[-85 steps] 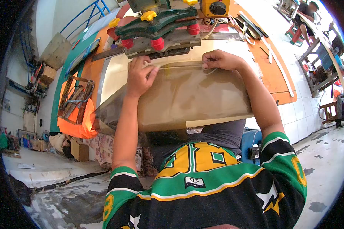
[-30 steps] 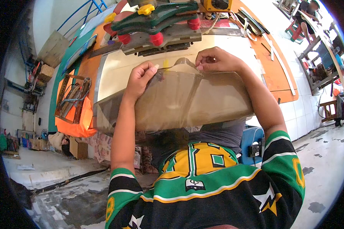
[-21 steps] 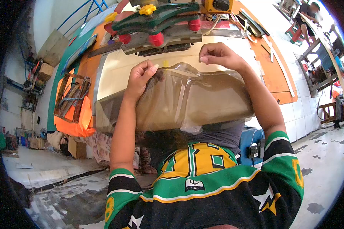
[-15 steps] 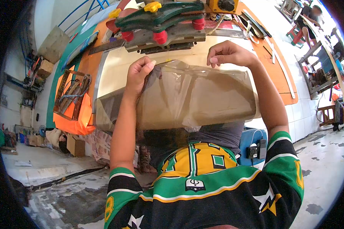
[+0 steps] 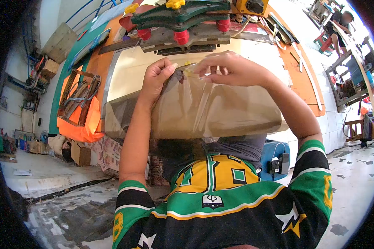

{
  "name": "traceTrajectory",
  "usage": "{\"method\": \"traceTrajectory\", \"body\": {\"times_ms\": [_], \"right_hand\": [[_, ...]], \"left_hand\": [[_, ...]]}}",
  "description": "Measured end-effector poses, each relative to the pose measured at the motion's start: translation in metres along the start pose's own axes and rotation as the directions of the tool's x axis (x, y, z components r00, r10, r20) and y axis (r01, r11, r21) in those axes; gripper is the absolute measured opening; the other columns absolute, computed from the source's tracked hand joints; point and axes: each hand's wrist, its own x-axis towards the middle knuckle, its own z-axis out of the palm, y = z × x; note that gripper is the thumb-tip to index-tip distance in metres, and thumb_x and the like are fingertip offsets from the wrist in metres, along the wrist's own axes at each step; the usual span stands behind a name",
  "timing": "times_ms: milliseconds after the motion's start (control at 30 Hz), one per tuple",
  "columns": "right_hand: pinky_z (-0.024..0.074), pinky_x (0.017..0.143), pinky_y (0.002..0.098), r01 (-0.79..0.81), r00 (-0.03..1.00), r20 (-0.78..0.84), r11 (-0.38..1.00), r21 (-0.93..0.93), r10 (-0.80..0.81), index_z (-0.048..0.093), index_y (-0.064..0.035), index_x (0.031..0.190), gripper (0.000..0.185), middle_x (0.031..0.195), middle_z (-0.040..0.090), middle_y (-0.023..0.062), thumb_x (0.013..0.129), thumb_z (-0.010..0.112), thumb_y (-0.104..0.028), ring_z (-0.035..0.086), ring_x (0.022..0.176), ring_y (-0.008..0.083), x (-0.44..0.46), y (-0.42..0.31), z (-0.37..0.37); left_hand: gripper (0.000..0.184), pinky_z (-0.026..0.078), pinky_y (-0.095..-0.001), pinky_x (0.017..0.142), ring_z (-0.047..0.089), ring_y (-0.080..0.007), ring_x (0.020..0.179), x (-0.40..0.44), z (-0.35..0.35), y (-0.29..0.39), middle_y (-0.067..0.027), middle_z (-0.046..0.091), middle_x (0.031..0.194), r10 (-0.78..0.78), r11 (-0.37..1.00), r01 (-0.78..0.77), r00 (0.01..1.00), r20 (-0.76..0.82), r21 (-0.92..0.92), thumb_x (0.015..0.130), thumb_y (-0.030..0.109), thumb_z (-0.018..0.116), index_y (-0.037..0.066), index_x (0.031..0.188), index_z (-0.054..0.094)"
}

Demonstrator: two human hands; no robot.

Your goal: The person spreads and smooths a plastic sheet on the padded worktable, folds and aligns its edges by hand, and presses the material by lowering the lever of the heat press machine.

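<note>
A sheet of brownish see-through plastic film (image 5: 237, 112) hangs over the table's front edge toward my lap, creased and shiny. My left hand (image 5: 158, 76) is closed on the film's upper edge, thumb pressed against the fingers. Just right of it, my right hand (image 5: 226, 68) hovers over the same edge with loosely bent fingers apart. Its fingertips are slightly blurred, and whether they touch the film I cannot tell. Behind both hands stands a green clamp frame (image 5: 180, 18) with red feet and yellow knobs.
At left, a metal-framed holder (image 5: 79, 99) with tools lies on orange sheeting (image 5: 85, 128). Long strips (image 5: 309, 76) lie on the orange tabletop at right. A blue box (image 5: 274, 149) with a charger is beside my lap. Another person (image 5: 338, 27) sits at a far bench.
My right hand has moved left along the film's upper edge, close to my left hand. The left keeps its pinch, and the view has shifted slightly.
</note>
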Motion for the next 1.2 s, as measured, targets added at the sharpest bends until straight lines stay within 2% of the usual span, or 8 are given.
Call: {"method": "traceTrajectory", "body": {"times_ms": [100,233,300,733,800,1033,1100,1200], "right_hand": [[0.0564,0.076,0.0424,-0.014,0.989,-0.143,0.956,-0.294,-0.029,0.067,-0.0069,0.126,0.033,0.117,0.071,0.014,0.096,0.071,-0.018,0.072,0.088,0.028,0.011,-0.015,0.018],[0.0557,0.076,0.0419,0.06,0.943,-0.283,0.927,-0.371,-0.174,0.068,-0.0045,0.117,0.027,0.105,0.071,0.0153,0.096,0.071,-0.02,0.073,0.088,0.0275,0.024,-0.002,0.04],[0.0549,0.074,0.0407,-0.057,0.945,-0.327,0.983,-0.176,-0.004,0.069,-0.0025,0.107,0.024,0.092,0.071,0.0143,0.095,0.074,-0.022,0.071,0.084,0.0272,0.03,-0.002,0.043],[0.0504,0.068,0.0348,0.014,0.891,-0.454,0.998,0.066,0.017,0.07,-0.0032,0.098,0.019,0.086,0.068,0.0075,0.092,0.079,-0.018,0.063,0.076,0.019,0.039,0.02,0.065],[0.0549,0.075,0.0422,-0.012,0.89,-0.452,0.997,0.082,0.048,0.069,-0.0025,0.096,0.022,0.089,0.071,0.0148,0.089,0.08,-0.02,0.071,0.083,0.0308,0.039,0.02,0.067],[0.0548,0.076,0.0428,0.001,0.897,-0.442,0.999,0.042,0.018,0.068,-0.0024,0.096,0.021,0.091,0.07,0.0159,0.09,0.08,-0.019,0.07,0.084,0.0318,0.038,0.024,0.068],[0.0493,0.066,0.0342,0.045,0.873,-0.487,0.998,0.044,-0.018,0.07,-0.0033,0.098,0.017,0.084,0.066,0.0077,0.092,0.079,-0.017,0.062,0.074,0.0185,0.039,0.028,0.072],[0.0486,0.066,0.0336,-0.004,0.885,-0.463,0.994,0.112,0.055,0.071,-0.0034,0.099,0.017,0.084,0.065,0.007,0.092,0.079,-0.017,0.061,0.073,0.017,0.039,0.028,0.073]], "left_hand": [[0.022,0.038,-0.0218,0.067,0.045,-0.0031,0.073,-0.001,0.003,0.002,0.0097,0.052,0.08,-0.018,1.0,0.018,1.0,-0.008,-0.006,0.099,0.023,0.068,0.014,0.083,0.057],[0.02,0.042,-0.0218,0.066,0.05,-0.0023,0.071,0.001,-0.007,-0.008,0.0074,0.057,0.079,-0.005,0.997,0.006,1.0,-0.019,0.071,0.101,0.019,0.068,0.01,0.086,0.059],[0.02,0.038,-0.0212,0.064,0.046,-0.0012,0.071,0.001,-0.008,-0.015,0.009,0.054,0.078,-0.005,0.998,0.007,0.999,-0.039,0.065,0.101,0.018,0.068,0.01,0.085,0.059],[0.021,0.036,-0.0214,0.064,0.045,-0.0005,0.072,0.003,-0.002,-0.022,0.0086,0.053,0.077,0.072,0.964,-0.073,0.997,0.012,0.257,0.102,0.017,0.068,0.009,0.085,0.059],[0.021,0.036,-0.0213,0.063,0.045,-0.0005,0.072,0.004,-0.003,-0.025,0.0085,0.054,0.077,0.077,0.961,-0.078,0.997,0.016,0.265,0.102,0.017,0.068,0.009,0.085,0.059],[0.02,0.035,-0.0215,0.062,0.045,-0.0005,0.07,0.005,-0.003,-0.027,0.0083,0.054,0.076,0.06,0.967,-0.065,0.998,0.03,0.247,0.102,0.016,0.067,0.008,0.085,0.059],[0.02,0.036,-0.0213,0.062,0.045,-0.0005,0.07,0.005,0.0,-0.024,0.0082,0.054,0.076,0.054,0.973,-0.06,0.998,0.034,0.224,0.102,0.016,0.066,0.008,0.086,0.059],[0.02,0.037,-0.0207,0.063,0.047,-0.0006,0.071,0.004,0.002,-0.02,0.0079,0.054,0.076,0.047,0.973,-0.057,0.998,0.046,0.226,0.102,0.016,0.066,0.007,0.086,0.059]]}}
